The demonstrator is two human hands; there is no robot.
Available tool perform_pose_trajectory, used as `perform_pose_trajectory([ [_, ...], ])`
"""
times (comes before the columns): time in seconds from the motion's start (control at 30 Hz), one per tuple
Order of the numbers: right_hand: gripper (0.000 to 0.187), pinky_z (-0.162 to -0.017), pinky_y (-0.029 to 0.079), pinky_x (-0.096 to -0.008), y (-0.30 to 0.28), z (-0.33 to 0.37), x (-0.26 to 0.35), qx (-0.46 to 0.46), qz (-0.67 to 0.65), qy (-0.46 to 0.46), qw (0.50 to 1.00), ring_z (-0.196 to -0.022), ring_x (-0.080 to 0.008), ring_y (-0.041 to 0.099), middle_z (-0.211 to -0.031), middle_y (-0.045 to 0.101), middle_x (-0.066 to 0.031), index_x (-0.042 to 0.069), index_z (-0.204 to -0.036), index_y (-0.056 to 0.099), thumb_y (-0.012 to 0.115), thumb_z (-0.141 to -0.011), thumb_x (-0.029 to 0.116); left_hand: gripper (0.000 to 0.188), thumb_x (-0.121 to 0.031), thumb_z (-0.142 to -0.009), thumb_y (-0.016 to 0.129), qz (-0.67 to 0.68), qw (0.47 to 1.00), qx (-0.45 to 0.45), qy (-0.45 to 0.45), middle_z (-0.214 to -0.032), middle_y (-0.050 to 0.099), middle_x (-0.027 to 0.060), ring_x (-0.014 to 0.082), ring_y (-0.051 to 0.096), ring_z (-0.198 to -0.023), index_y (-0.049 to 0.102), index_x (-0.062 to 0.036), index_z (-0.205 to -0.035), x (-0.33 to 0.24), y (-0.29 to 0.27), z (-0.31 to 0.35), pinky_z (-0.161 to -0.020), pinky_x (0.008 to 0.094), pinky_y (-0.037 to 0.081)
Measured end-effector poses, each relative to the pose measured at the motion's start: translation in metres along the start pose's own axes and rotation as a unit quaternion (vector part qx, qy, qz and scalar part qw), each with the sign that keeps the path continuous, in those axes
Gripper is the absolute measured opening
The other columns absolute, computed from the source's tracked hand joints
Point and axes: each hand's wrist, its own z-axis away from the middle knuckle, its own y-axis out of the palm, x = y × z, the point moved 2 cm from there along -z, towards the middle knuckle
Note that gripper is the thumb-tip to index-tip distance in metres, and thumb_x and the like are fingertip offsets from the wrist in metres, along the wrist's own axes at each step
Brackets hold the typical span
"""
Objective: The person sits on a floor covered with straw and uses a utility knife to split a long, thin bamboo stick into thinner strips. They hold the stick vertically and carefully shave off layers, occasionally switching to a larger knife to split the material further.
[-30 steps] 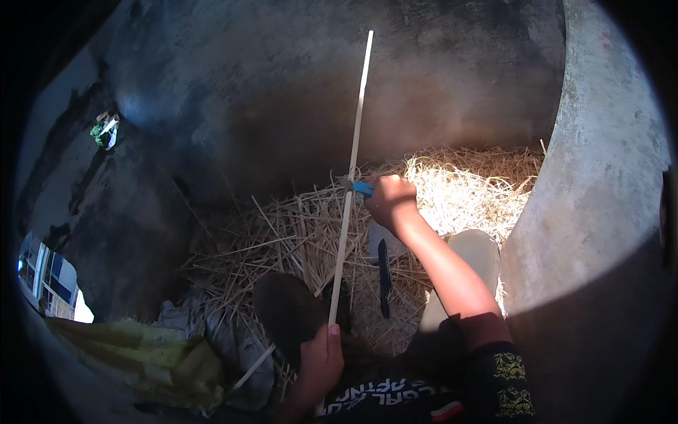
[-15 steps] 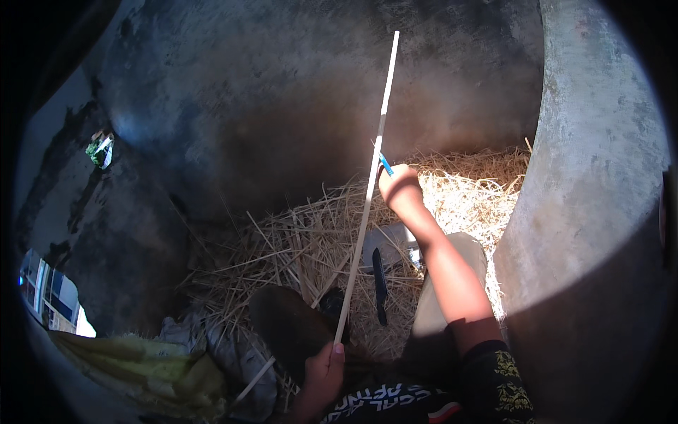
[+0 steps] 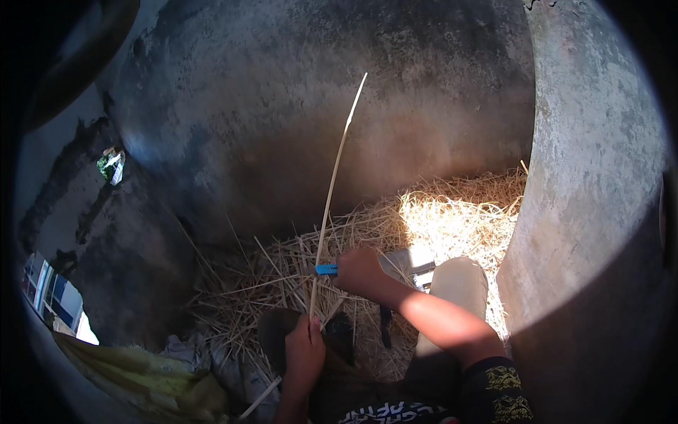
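Note:
My left hand point(image 3: 304, 348) is closed around the lower end of a long, thin pale strip point(image 3: 331, 189), which looks like split bamboo. The strip rises away from me and bends slightly toward its far tip. In my right hand point(image 3: 361, 270) is a blue utility knife point(image 3: 326, 269), its front end against the strip a little above my left hand. The blade itself is too small to make out. Between my legs lies a dark, long-bladed knife point(image 3: 385, 328), partly below my right forearm.
Straw-like shavings point(image 3: 452, 212) cover the floor in front, with a bright sunlit patch. A grey curved wall point(image 3: 318, 106) stands ahead, another point(image 3: 586, 177) at right. Yellowish cloth point(image 3: 134, 374) lies at lower left. My right knee point(image 3: 459, 279) sticks up beside my forearm.
My right hand with the utility knife has come down along the strip toward my left hand. The strip now looks thinner and its tip sits lower and further left.

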Motion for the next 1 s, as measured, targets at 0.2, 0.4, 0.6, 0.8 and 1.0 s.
perform_pose_trajectory([
  [0.2, 0.018, -0.066, 0.057, -0.0435, 0.022, -0.016, -0.010, -0.015, 0.005, 0.035, 0.999, -0.077, -0.0322, 0.072, -0.080, 0.071, -0.0128, 0.008, -0.084, 0.073, 0.061, -0.082, 0.021, 0.031, -0.022, -0.103, 0.048, 0.029, 0.999, -0.019, -0.010, -0.063, 0.053, 0.0194, 0.0274, 0.053, -0.054, 0.054, 0.0037, -0.086, -0.001, 0.010, -0.010, -0.055, 0.0403, 0.041],
  [0.4, 0.019, -0.063, 0.057, -0.0435, 0.027, -0.025, -0.022, -0.071, -0.001, 0.068, 0.995, -0.074, -0.0313, 0.072, -0.077, 0.071, -0.0138, 0.007, -0.083, 0.073, 0.059, -0.084, 0.019, 0.032, -0.020, -0.103, 0.048, 0.000, 0.999, -0.024, -0.022, -0.062, 0.055, 0.0191, 0.0266, 0.054, -0.053, 0.055, 0.0040, -0.084, 0.004, 0.020, -0.007, -0.055, 0.0388, 0.043],
  [0.6, 0.018, -0.064, 0.057, -0.0420, 0.022, -0.043, -0.035, -0.105, -0.005, 0.107, 0.989, -0.075, -0.0328, 0.072, -0.078, 0.072, -0.0153, 0.006, -0.084, 0.074, 0.060, -0.082, 0.017, 0.030, -0.020, -0.102, 0.049, -0.046, 0.998, -0.038, -0.001, -0.064, 0.058, 0.0220, 0.0377, 0.063, -0.059, 0.057, 0.0028, -0.085, 0.001, 0.019, -0.001, -0.054, 0.0423, 0.046],
  [0.8, 0.017, -0.071, 0.058, -0.0458, -0.019, -0.052, -0.099, -0.185, -0.059, 0.295, 0.936, -0.080, -0.0368, 0.073, -0.078, 0.072, -0.0205, 0.004, -0.079, 0.075, 0.061, -0.081, 0.014, 0.024, -0.017, -0.101, 0.051, -0.060, 0.998, 0.032, 0.002, -0.064, 0.058, 0.0204, 0.0376, 0.064, -0.059, 0.058, -0.0004, -0.086, -0.006, 0.021, 0.057, -0.053, 0.0429, 0.046],
  [1.0, 0.019, -0.073, 0.058, -0.0421, -0.041, -0.045, -0.117, -0.173, -0.031, 0.352, 0.919, -0.083, -0.0350, 0.073, -0.085, 0.073, -0.0183, 0.007, -0.086, 0.077, 0.061, -0.083, 0.018, 0.028, -0.021, -0.101, 0.053, -0.018, 0.999, 0.047, -0.016, -0.062, 0.059, 0.0192, 0.0372, 0.063, -0.058, 0.059, -0.0008, -0.082, 0.016, 0.015, 0.066, -0.051, 0.0413, 0.046],
])
